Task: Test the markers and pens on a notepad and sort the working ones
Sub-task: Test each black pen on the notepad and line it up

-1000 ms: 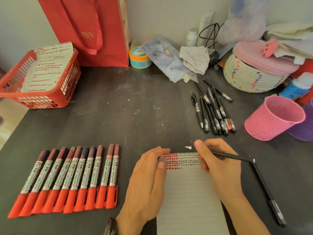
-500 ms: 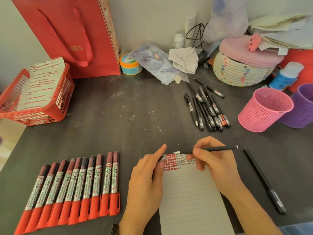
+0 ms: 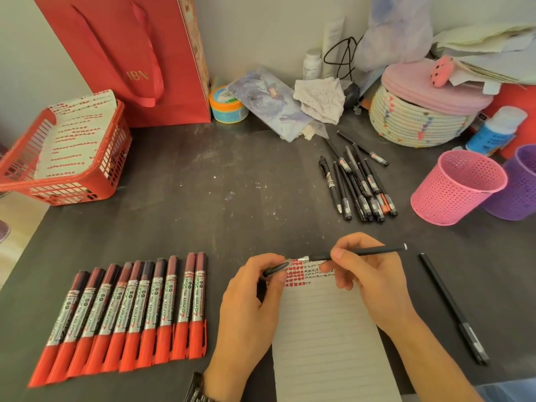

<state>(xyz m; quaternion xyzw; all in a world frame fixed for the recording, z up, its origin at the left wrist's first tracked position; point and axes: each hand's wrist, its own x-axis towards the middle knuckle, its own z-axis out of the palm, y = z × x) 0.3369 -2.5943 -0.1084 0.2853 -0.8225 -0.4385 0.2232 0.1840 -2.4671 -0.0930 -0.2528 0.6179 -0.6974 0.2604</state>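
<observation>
A lined notepad (image 3: 327, 329) lies at the front, with red and black test marks along its top edge. My right hand (image 3: 368, 274) pinches a thin black pen (image 3: 368, 252) held level above those marks, tip pointing left. My left hand (image 3: 255, 300) holds the pen's black cap (image 3: 275, 269) at the pad's top left corner, just left of the tip. A row of several red markers (image 3: 130, 317) lies at the left. Several black pens (image 3: 359, 184) lie in a pile at the back right. One capped black pen (image 3: 452, 306) lies alone to the right of the pad.
A pink mesh cup (image 3: 455, 190) and a purple one (image 3: 522, 184) stand at the right. A red basket (image 3: 69, 158) holding marked paper sits at the left edge. A red gift bag (image 3: 130, 59), a woven lidded basket (image 3: 420, 114) and clutter line the back wall.
My right hand turned the pen level and drew it down over the pad's top. The cap now shows in my left hand close to the tip. The camera view shifted.
</observation>
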